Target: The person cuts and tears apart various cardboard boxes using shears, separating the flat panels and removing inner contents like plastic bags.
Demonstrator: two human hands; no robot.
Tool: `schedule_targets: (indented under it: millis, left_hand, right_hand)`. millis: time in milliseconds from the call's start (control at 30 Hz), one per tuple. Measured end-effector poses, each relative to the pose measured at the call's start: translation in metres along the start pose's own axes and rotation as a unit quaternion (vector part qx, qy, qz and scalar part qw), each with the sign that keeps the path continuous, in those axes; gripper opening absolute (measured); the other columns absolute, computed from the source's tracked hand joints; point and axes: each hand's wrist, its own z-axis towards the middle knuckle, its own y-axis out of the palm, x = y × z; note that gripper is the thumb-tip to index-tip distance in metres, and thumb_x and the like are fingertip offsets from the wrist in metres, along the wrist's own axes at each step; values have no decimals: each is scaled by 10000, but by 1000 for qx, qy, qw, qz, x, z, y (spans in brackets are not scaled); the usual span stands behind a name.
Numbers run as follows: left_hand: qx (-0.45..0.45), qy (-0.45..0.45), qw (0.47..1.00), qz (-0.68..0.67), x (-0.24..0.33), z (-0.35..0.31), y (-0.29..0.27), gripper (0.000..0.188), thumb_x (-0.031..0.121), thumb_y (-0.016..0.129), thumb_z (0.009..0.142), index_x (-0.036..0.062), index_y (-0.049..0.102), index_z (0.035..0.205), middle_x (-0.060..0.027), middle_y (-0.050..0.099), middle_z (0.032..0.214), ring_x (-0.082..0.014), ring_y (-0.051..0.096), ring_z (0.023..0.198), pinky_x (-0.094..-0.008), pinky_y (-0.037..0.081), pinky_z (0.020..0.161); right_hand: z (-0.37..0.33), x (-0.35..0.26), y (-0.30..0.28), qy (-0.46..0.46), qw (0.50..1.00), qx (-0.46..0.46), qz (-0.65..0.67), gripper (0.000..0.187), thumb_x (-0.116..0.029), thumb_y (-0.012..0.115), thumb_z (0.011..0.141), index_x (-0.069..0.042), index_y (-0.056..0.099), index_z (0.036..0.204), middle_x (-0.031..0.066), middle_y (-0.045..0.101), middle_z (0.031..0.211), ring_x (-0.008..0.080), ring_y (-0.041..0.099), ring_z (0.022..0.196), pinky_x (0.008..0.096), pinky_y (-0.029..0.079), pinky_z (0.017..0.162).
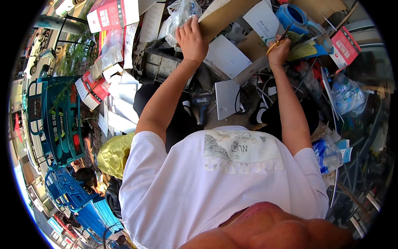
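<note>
My left hand is stretched out at the left edge of a brown cardboard flap. Its fingers are spread over a clear plastic bag, and its thumb is hidden. In my right hand is a pair of scissors with orange-yellow handles, the dark blades pointing up and away. A white box panel lies between my hands, among open cardboard. Beyond the right hand sit a blue ring-shaped roll and a yellow-and-blue package.
Red-and-white boxes and white papers crowd the left. A grey metal housing and a power drill lie near my feet. Bagged bottles are at right. A yellow bag and a green cart are left.
</note>
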Motion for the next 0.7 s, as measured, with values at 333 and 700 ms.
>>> schedule_targets:
  millis: [333,700]
  left_hand:
    - [-109,40,974,-195,23,33,-31,249,257,714,821,92,683,1005,-78,690,790,-289,650,837,-488,418,985]
    - [-9,51,941,-335,45,14,-67,132,136,732,813,68,703,923,-86,698,887,-275,653,871,-523,385,1032]
  right_hand:
    - [-49,-40,-7,31,995,11,91,403,-104,720,759,-22,486,1076,140,592,973,276,639,861,387,514,766]
    - [5,-41,-17,-1,997,60,54,525,-173,827,722,-10,463,1063,121,538,994,248,578,874,364,478,795]
